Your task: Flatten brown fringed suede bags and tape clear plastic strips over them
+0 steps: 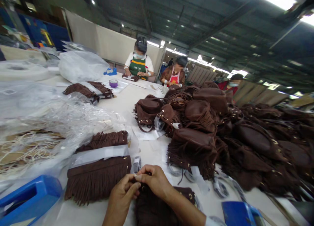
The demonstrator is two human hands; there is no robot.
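Observation:
At the bottom centre, my left hand and my right hand meet with fingers pinched together. Between their fingertips is a small whitish thing, too small to make out. Just beneath them lies a dark brown bag with metal eyelets, partly hidden by my right forearm. To the left, a brown fringed bag lies flat with a white paper band across it.
Brown bags are heaped to the right. Blue tape dispensers stand at both lower corners. Clear plastic and white cords lie left. Purple tape sits farther back. Three people are beyond the table.

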